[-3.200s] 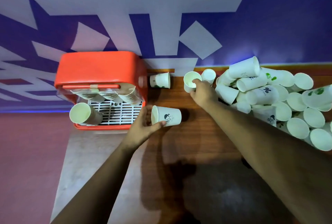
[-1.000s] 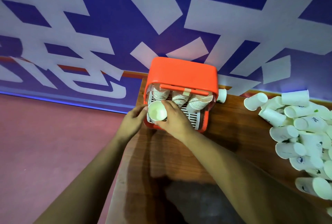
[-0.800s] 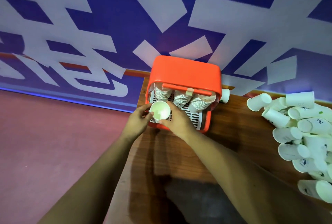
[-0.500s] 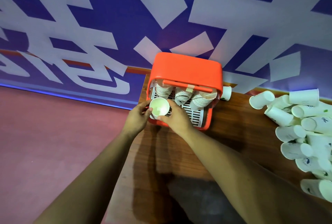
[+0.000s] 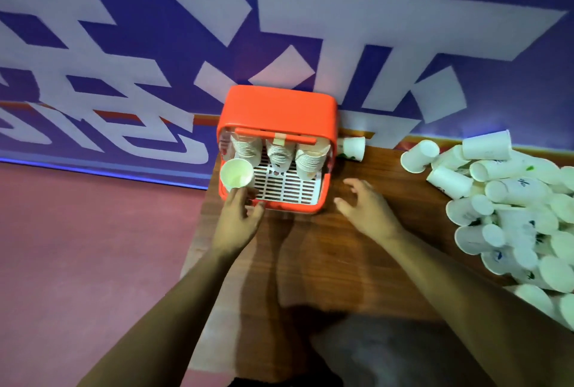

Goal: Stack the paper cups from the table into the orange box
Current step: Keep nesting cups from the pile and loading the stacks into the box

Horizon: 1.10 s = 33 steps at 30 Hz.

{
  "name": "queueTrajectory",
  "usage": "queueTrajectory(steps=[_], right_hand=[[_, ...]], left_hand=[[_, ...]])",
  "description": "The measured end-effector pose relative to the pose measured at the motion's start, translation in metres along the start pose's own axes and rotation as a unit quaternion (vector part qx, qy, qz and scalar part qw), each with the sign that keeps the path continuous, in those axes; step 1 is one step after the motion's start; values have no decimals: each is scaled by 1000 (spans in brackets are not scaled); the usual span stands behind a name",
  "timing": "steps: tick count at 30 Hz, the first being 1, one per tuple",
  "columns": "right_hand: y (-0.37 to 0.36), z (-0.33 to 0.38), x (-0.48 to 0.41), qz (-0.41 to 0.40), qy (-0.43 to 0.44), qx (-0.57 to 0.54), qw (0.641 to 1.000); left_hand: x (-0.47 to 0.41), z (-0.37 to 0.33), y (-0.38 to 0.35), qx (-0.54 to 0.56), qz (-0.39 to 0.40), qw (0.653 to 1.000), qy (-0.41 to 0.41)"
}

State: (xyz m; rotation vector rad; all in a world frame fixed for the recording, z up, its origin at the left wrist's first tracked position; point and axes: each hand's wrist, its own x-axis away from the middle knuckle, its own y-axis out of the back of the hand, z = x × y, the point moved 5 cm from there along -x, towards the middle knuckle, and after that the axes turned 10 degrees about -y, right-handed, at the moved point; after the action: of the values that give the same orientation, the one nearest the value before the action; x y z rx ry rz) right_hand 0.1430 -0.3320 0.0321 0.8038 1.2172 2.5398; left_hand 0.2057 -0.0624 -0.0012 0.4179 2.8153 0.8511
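A: Head view: where's the cup?

B: The cup point(image 5: 236, 173) lies at the orange box's point(image 5: 279, 107) nine o'clock edge; left hand point(image 5: 237, 220) touches it, grip loose, right hand point(image 5: 366, 206) empty and spread.

A: Nest it squarely; the pile point(image 5: 509, 209) waits at three o'clock on the worktop point(image 5: 310, 262).

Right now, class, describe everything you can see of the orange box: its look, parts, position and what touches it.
The orange box looks like glossy plastic with rounded corners. It sits at the table's left end against the blue wall, its open side facing the viewer. Inside are a white slatted grille and an orange bar across the upper opening, above three nested cup stacks. A front cup sits at the left edge. The left hand is at the lower left rim; the right hand hovers open beside it.
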Motion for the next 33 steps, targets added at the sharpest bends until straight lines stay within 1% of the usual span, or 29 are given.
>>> queueTrajectory(steps=[3, 7, 11, 14, 17, 19, 21, 23, 25, 26, 29, 31, 33], right_hand=[[37, -57, -7, -15, -37, 15, 999], [83, -109, -27, -65, -50, 30, 996], [113, -139, -60, -97, -58, 37, 993], [127, -152, -87, -145, -61, 31, 987], [133, -165, -114, -183, -58, 36, 981], [130, -170, -129, -176, -59, 48, 981], [121, -174, -144, -146, -65, 59, 985], [110, -176, -156, -109, -71, 81, 988], [101, -177, -166, -94, -63, 111, 987], [99, -176, -169, -102, -57, 121, 986], [96, -170, -171, -159, -34, 123, 979], [94, -165, -171, -172, -26, 112, 978], [91, -161, -169, -167, -23, 116, 979]], left_hand=[[4, -37, -49, 16, 55, 998, -30], [-17, -89, -117, -2, 152, 987, -61], [-63, -133, -171, -48, 192, 975, -102], [-104, -149, -200, -91, 208, 969, -95], [-145, -151, -215, -129, 180, 972, -79], [-163, -143, -219, -167, 179, 968, -47], [-173, -128, -226, -204, 212, 956, 5], [-179, -114, -236, -224, 250, 941, 32], [-183, -105, -248, -237, 277, 931, 23], [-185, -102, -253, -247, 287, 925, 16], [-185, -93, -263, -304, 295, 906, -3], [-178, -87, -267, -313, 294, 903, 2], [-168, -81, -269, -314, 289, 904, -4]])
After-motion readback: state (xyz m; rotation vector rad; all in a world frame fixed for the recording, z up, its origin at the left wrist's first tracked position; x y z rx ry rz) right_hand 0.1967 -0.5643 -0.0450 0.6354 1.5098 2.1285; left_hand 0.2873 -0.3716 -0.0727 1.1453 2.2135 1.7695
